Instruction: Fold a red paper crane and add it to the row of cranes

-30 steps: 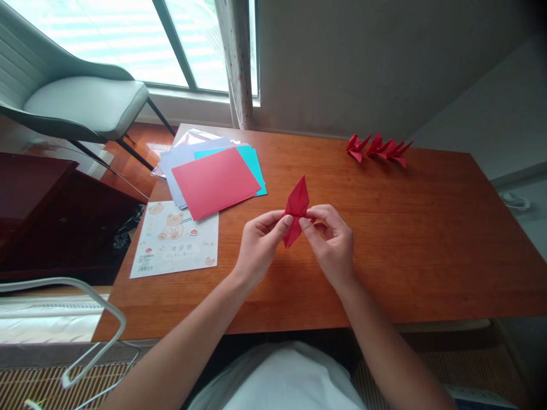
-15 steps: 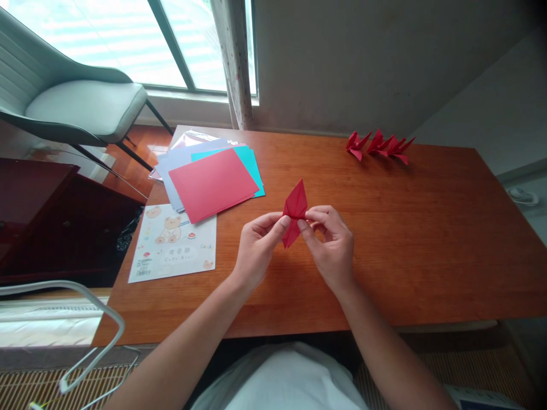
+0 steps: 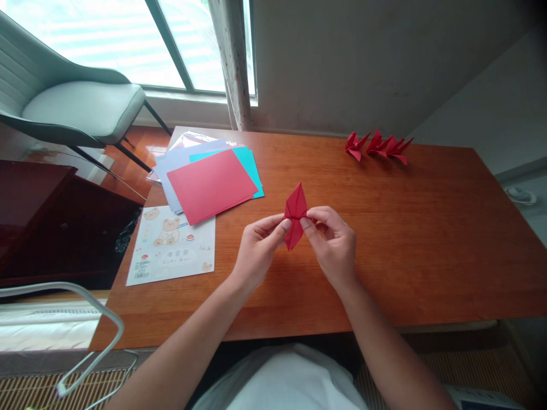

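Nearest, at the bottom edge, white clothing. Then, at centre, thumb and fingers of the left hand clamped on the left side of a folded red paper, pointed at top and bottom; thumb and fingers of the right hand clamped on its right side, all above the brown table. Left of centre, a bear-printed sheet, overlapped by red sheets lying on turquoise sheets. Farther, upper right, red folded figures. Upper left, a chair beside a window.
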The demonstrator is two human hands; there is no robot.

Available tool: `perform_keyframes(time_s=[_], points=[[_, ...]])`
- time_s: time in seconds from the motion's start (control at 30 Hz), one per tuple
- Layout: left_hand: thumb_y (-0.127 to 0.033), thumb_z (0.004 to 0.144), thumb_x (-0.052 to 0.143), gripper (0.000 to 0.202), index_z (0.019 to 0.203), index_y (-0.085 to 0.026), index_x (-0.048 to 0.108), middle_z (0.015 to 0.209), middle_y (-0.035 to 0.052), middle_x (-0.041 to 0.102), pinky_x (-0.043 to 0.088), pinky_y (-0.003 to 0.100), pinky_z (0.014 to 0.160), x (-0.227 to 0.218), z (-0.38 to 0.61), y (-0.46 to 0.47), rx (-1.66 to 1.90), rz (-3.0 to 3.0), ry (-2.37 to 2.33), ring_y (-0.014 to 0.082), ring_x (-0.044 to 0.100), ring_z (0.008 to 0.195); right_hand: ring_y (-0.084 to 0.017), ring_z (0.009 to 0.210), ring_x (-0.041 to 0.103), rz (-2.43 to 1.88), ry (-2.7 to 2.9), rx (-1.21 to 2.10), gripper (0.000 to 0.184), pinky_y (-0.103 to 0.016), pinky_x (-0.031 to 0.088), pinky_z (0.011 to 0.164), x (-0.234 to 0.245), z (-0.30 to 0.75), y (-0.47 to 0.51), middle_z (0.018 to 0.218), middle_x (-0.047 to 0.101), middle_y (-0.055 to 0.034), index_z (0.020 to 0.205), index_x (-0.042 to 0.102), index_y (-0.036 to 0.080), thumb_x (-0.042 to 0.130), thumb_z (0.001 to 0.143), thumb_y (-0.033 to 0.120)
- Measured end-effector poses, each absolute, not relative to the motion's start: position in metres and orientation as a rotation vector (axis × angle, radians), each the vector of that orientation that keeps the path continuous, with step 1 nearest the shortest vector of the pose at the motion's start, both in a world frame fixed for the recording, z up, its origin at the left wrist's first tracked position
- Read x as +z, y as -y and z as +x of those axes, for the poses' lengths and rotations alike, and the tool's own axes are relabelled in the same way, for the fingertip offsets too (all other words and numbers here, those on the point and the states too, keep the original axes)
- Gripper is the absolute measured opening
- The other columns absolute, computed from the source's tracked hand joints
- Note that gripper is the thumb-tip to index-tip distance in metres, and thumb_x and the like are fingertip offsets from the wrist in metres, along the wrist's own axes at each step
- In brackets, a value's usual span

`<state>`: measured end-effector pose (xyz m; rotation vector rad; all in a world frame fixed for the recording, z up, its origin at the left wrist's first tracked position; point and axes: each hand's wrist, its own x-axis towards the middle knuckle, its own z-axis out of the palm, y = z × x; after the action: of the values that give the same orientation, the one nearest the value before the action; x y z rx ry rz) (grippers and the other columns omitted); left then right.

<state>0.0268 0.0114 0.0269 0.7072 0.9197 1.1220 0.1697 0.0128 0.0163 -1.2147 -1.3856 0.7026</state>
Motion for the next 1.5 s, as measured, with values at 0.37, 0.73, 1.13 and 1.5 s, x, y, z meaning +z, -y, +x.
perform_keyframes(time_s=[0.37, 0.73, 1.13, 1.5], points=[[-0.036, 0.081, 0.08, 0.029, 0.105, -0.019, 0.081, 0.092, 0.0079, 0.078, 0.053, 0.025, 0.071, 0.026, 0.027, -0.011, 1.106, 0.734, -0.892, 0.0149, 0.066, 0.076, -0.018, 0.076, 0.07, -1.248, 1.36, 0.823, 0.012, -0.032, 0.059, 0.07, 0.013, 0.173, -0.012, 0.09, 0.077, -0.004, 0.094, 0.074, 0.022, 0.073, 0.086, 0.031], [-0.039, 0.084, 0.077, 0.029, 0.101, -0.017, 0.081, 0.092, 0.0077, 0.079, 0.056, 0.03, 0.08, 0.026, 0.026, -0.01, 1.097, 0.886, -0.973, 0.0203, 0.071, 0.084, -0.018, 0.078, 0.07, -1.208, 1.331, 0.913, 0.011, -0.032, 0.059, 0.072, 0.011, 0.174, -0.015, 0.089, 0.076, -0.0044, 0.092, 0.073, 0.021, 0.074, 0.086, 0.031], [-0.042, 0.086, 0.074, 0.029, 0.091, -0.014, 0.079, 0.084, 0.0063, 0.077, 0.056, 0.029, 0.073, 0.016, 0.023, -0.013, 1.113, 1.008, -1.069, 0.0186, 0.069, 0.076, -0.017, 0.077, 0.071, -1.197, 1.155, 1.124, 0.013, -0.029, 0.059, 0.07, 0.012, 0.171, -0.016, 0.087, 0.077, -0.0017, 0.091, 0.074, 0.023, 0.079, 0.081, 0.03], [-0.041, 0.084, 0.075, 0.029, 0.089, -0.014, 0.078, 0.082, 0.0062, 0.076, 0.056, 0.028, 0.071, 0.015, 0.023, -0.014, 1.135, 0.989, -1.07, 0.0181, 0.068, 0.074, -0.014, 0.074, 0.069, -1.109, 1.053, 1.244, 0.011, -0.025, 0.057, 0.069, 0.008, 0.17, -0.02, 0.083, 0.076, 0.0004, 0.086, 0.075, 0.023, 0.081, 0.078, 0.027]])
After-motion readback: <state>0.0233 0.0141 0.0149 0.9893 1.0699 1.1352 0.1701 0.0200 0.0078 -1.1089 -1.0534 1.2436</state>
